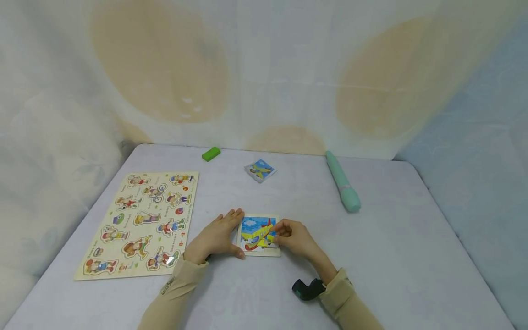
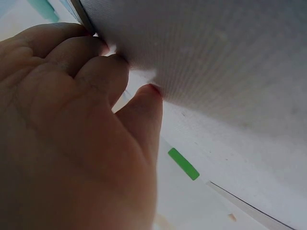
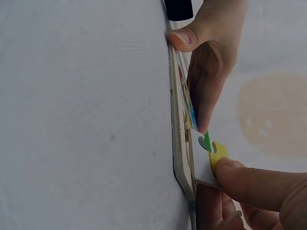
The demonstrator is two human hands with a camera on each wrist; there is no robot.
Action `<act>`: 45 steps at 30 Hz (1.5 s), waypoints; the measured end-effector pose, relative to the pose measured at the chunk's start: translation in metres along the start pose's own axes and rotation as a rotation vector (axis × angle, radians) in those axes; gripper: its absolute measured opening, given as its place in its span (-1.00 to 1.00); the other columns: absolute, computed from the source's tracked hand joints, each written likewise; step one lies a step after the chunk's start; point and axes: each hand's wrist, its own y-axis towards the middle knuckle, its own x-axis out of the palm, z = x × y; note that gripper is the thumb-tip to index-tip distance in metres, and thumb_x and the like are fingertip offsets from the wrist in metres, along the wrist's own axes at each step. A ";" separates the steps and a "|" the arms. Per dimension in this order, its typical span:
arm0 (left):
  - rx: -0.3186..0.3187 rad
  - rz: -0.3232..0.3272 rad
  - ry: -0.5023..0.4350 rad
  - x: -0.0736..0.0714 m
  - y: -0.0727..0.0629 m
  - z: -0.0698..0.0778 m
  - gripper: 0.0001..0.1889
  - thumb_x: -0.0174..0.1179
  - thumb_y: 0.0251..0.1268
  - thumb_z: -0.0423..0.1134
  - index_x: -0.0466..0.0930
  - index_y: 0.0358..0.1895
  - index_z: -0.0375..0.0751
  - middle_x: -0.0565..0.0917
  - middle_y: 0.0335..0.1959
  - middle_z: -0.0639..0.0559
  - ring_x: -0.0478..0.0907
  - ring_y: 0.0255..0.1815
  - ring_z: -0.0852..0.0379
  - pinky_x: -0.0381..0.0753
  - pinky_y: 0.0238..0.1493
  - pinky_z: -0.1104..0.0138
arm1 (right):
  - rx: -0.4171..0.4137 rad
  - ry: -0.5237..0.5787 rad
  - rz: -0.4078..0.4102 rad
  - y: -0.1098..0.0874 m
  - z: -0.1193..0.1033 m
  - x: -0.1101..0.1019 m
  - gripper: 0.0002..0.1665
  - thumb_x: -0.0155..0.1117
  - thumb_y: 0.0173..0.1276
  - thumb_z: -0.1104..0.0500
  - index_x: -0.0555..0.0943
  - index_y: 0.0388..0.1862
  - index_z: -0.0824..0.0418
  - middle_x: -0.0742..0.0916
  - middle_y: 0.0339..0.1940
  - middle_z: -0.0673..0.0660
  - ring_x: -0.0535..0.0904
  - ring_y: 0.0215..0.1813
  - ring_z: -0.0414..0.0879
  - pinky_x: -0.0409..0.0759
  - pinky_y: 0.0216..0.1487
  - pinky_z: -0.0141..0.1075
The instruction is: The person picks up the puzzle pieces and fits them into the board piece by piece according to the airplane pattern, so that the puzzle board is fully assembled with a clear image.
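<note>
A small wooden jigsaw puzzle [image 1: 259,219] with a yellow airplane on blue sky lies at the middle front of the table. My left hand [image 1: 218,234] rests along its left edge, fingers extended and thumb by the near left corner. At the right side, my right hand [image 1: 294,236] pinches a puzzle piece [image 3: 200,160] between thumb and fingers. That piece shows a yellow and green face and a pale side in the right wrist view, tilted up at the edge of the puzzle's tray [image 3: 176,124]. The left wrist view shows the left hand's fingertips [image 2: 117,67] down at the tabletop.
To the left lies a large wooden board [image 1: 140,224] with cartoon figures. Farther back are a green block [image 1: 211,154] and an airplane picture card [image 1: 261,170]. A mint-green tapered object [image 1: 343,183] with a band lies at the back right. Curtains hang behind.
</note>
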 end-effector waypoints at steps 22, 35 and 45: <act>-0.004 -0.008 0.001 -0.001 0.000 0.001 0.18 0.56 -0.23 0.08 0.10 0.50 -0.29 0.11 0.55 -0.15 -0.04 0.60 -0.14 -0.04 0.58 -0.06 | -0.010 -0.060 -0.022 -0.004 -0.002 0.003 -0.82 0.38 0.14 0.35 0.69 -0.24 0.24 0.60 -0.44 0.06 0.44 -0.39 -0.14 0.41 -0.41 -0.44; 0.007 -0.003 -0.002 -0.001 0.001 0.002 0.18 0.56 -0.24 0.08 0.11 0.49 -0.30 0.12 0.55 -0.16 -0.03 0.60 -0.13 -0.04 0.58 -0.05 | -0.012 -0.199 0.059 -0.007 -0.004 0.005 -0.66 0.49 0.05 0.31 0.71 -0.15 0.14 0.51 -0.37 0.07 0.36 -0.39 -0.10 0.28 -0.44 -0.38; -0.003 -0.005 0.011 0.000 0.000 0.002 0.18 0.56 -0.24 0.08 0.12 0.49 -0.31 0.12 0.55 -0.17 -0.03 0.59 -0.14 -0.02 0.57 -0.08 | -0.016 -0.157 0.022 -0.006 -0.002 0.002 -0.65 0.44 0.13 0.25 0.66 -0.05 0.17 0.53 -0.32 0.06 0.38 -0.37 -0.12 0.35 -0.42 -0.40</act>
